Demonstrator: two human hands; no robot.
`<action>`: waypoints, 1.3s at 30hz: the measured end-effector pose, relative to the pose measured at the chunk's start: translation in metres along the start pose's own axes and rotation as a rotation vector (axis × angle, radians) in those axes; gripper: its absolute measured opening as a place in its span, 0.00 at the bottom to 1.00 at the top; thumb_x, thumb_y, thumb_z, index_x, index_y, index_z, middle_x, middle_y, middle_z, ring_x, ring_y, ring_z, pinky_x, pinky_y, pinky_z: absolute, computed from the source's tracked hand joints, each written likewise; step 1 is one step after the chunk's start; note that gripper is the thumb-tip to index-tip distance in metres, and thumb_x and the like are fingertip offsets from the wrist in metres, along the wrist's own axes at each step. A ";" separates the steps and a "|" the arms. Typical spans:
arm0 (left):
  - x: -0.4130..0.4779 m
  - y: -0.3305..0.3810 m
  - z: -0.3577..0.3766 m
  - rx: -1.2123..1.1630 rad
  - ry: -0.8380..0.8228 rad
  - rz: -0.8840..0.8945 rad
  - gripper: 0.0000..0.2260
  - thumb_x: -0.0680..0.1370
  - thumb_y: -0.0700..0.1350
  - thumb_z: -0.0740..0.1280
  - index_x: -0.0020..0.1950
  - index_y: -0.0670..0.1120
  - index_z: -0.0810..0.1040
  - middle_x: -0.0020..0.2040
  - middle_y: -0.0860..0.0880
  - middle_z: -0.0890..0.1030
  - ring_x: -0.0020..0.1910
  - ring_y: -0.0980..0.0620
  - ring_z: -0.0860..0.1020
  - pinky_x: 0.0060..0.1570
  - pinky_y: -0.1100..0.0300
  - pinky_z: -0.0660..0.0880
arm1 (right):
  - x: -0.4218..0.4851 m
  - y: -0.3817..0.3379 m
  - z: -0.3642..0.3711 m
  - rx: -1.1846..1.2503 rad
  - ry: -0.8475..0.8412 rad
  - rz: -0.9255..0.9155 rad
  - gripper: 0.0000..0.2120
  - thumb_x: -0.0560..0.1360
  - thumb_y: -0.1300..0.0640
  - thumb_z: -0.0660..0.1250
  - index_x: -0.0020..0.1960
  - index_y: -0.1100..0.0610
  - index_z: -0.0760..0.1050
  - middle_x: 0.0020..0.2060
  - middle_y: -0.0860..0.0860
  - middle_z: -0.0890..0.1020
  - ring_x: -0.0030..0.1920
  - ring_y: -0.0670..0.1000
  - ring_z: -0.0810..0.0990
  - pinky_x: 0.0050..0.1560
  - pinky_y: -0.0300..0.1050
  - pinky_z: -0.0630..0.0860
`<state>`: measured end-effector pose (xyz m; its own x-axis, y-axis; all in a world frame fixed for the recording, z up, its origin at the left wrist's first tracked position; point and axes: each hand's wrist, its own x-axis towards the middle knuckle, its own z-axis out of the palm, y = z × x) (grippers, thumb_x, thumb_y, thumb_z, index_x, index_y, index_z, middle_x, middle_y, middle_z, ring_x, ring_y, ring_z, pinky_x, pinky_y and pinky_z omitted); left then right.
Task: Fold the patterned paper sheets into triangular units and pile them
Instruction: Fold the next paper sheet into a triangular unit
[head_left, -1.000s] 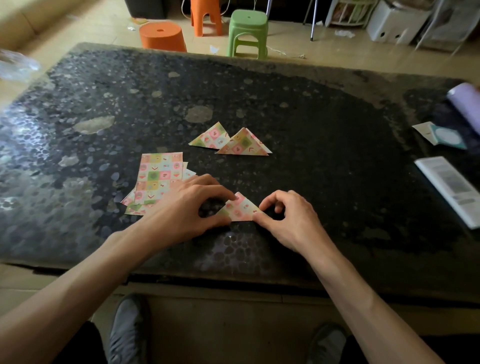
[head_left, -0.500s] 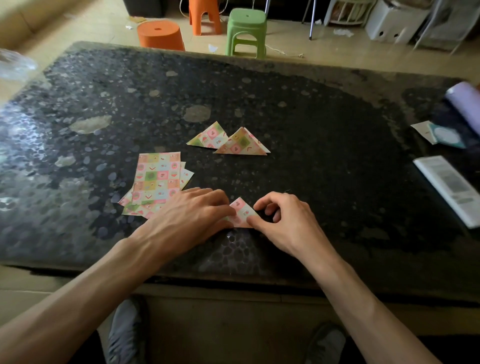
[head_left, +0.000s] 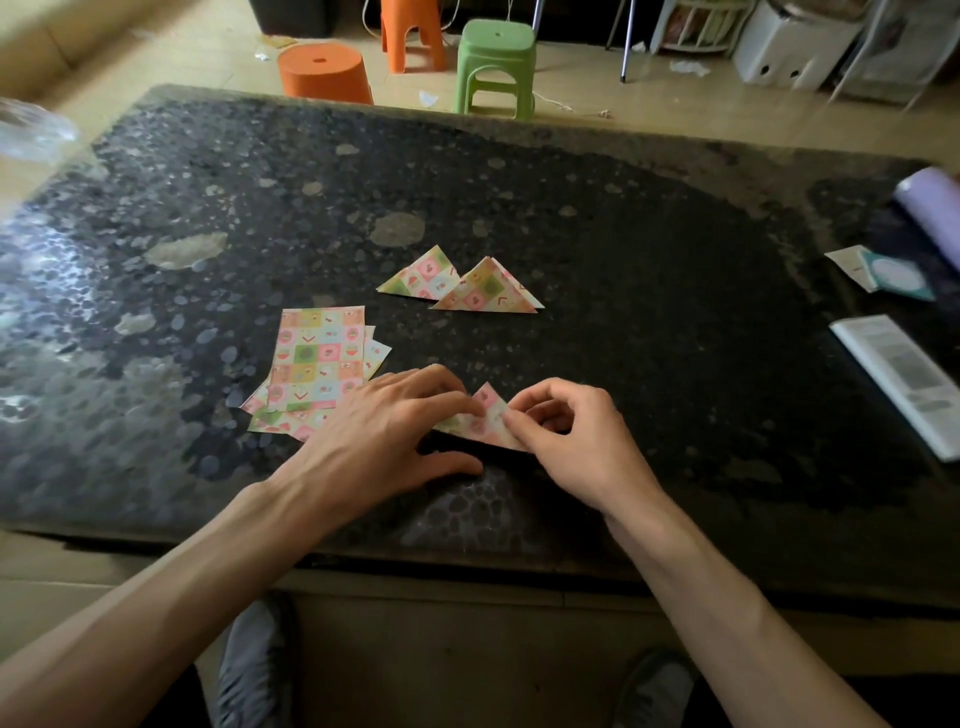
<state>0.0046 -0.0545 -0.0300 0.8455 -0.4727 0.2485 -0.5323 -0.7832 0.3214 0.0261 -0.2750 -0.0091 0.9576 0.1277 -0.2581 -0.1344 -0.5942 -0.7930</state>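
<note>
Triangle (head_left: 487, 413) lies pressed under flat left hand (head_left: 379, 441); right hand (head_left: 576, 441) pinches its corner; booklet (head_left: 904, 374) print blurred.

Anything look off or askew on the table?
Minor only. The flat sheets are fanned, lower ones skewed out from under the top one. The two finished triangles overlap side by side, not stacked squarely. The table has pale worn patches.

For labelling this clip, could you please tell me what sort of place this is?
Probably a room in a home: a dark pebble-patterned table, a round orange plastic stool and a green plastic stool on a beige tiled floor.
</note>
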 end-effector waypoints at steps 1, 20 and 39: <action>0.000 0.000 -0.001 0.017 0.016 0.010 0.20 0.76 0.62 0.72 0.63 0.54 0.82 0.60 0.54 0.79 0.54 0.54 0.79 0.50 0.58 0.77 | 0.001 0.000 -0.001 0.065 -0.003 0.027 0.02 0.77 0.50 0.74 0.49 0.45 0.83 0.45 0.41 0.84 0.47 0.40 0.82 0.43 0.34 0.75; 0.016 0.017 -0.020 -0.959 0.054 -0.780 0.08 0.75 0.51 0.74 0.50 0.50 0.88 0.40 0.46 0.87 0.38 0.52 0.83 0.38 0.61 0.78 | -0.004 -0.009 -0.004 0.465 -0.105 -0.036 0.08 0.78 0.49 0.73 0.54 0.49 0.85 0.45 0.43 0.88 0.47 0.42 0.86 0.43 0.36 0.80; 0.021 0.009 -0.030 -1.378 0.363 -1.060 0.14 0.75 0.48 0.76 0.57 0.43 0.83 0.49 0.44 0.88 0.45 0.52 0.86 0.38 0.64 0.77 | 0.017 -0.021 0.016 0.328 -0.088 -0.082 0.05 0.76 0.54 0.76 0.51 0.50 0.85 0.42 0.44 0.88 0.43 0.43 0.86 0.44 0.36 0.81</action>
<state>0.0163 -0.0597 0.0055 0.8683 0.2168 -0.4463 0.3755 0.3007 0.8767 0.0413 -0.2479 -0.0060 0.9451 0.2406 -0.2211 -0.1461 -0.2941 -0.9445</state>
